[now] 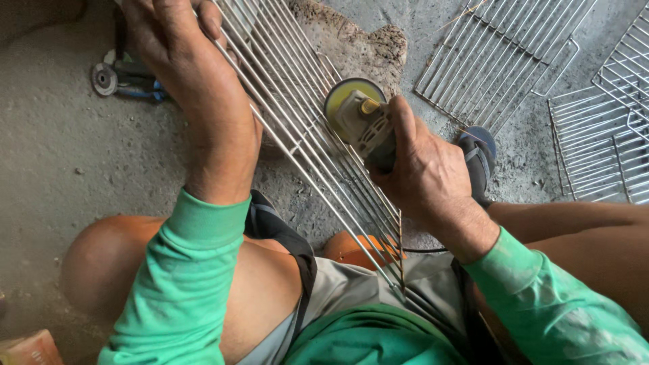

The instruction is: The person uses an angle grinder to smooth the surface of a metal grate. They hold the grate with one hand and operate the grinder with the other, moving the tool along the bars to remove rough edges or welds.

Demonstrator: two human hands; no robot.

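A shiny bare-metal wire rack (304, 128) lies over rough, dusty matt concrete floor (61, 162).

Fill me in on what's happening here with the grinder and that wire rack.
A seated person in green sleeves is working a wire rack propped against their lap. The left hand grips the rack's upper edge, while the right hand holds an angle grinder with its yellow disc against the wires. More wire racks lie on the concrete floor to the right, and another grinder lies at upper left.
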